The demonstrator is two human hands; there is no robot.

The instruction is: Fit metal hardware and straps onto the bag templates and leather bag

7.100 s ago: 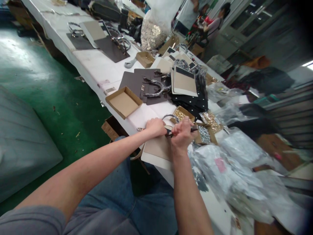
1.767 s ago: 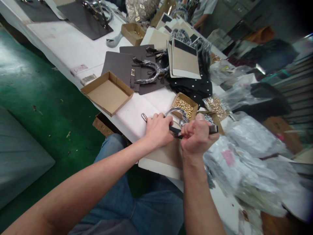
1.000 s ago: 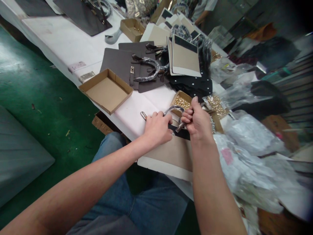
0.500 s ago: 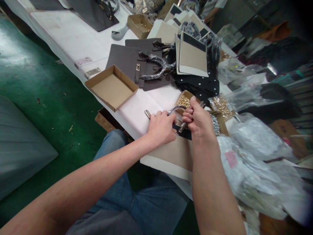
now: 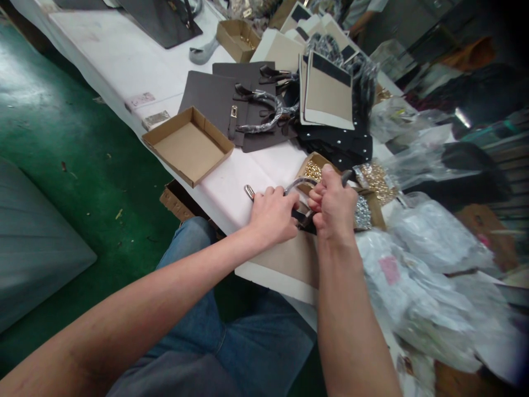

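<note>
A beige bag panel with a white lower band (image 5: 285,263) lies at the near table edge, a wrapped curved handle (image 5: 298,183) at its top. My left hand (image 5: 270,215) is closed on the panel's dark top edge beside the handle, fingers curled down. My right hand (image 5: 334,205) is a fist round a dark-handled tool (image 5: 345,177) whose tip meets the panel's top edge by the handle base. A metal strap end (image 5: 249,192) sticks out left of my left hand.
An open cardboard tray (image 5: 189,144) sits to the left. Small boxes of gold studs (image 5: 312,166) and silver studs (image 5: 361,207) lie behind my hands. Dark bag panels (image 5: 215,99) and stacked beige panels (image 5: 328,94) lie farther back. Plastic bags (image 5: 417,275) crowd the right.
My right hand has dropped from a raised fist with the tool level to a grip close against the handle base. My left hand has stayed put.
</note>
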